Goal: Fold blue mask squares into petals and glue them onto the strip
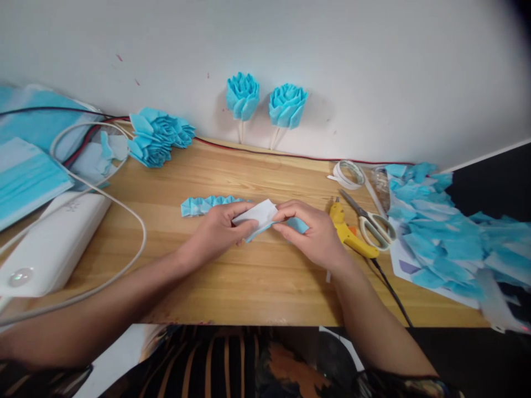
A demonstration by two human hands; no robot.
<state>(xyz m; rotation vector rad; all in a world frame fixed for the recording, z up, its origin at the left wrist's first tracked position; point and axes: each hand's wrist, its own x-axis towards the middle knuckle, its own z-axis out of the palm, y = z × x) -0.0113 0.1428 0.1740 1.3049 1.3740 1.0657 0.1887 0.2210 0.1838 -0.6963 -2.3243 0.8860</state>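
Note:
Between my two hands is a small piece of fabric [258, 214], white on the upper face and light blue along its lower edge. My left hand [222, 226] pinches its left end between thumb and fingers. At its right corner, the thumb and forefinger of my right hand [309, 229] are pinched together. A bit of blue fabric [297, 224] shows beneath my right fingers; whether it is the same piece I cannot tell. Just behind my left hand lies a row of folded blue petals [207, 205], its right end partly hidden.
Right of my hands lie a yellow glue gun [346, 229], scissors [373, 225], a tape roll [348, 174] and a heap of blue pieces [443, 249]. Two blue flowers [243, 97] on sticks lean at the wall. More flowers [155, 138], a white device [53, 243] and a looping cable [143, 221] are left.

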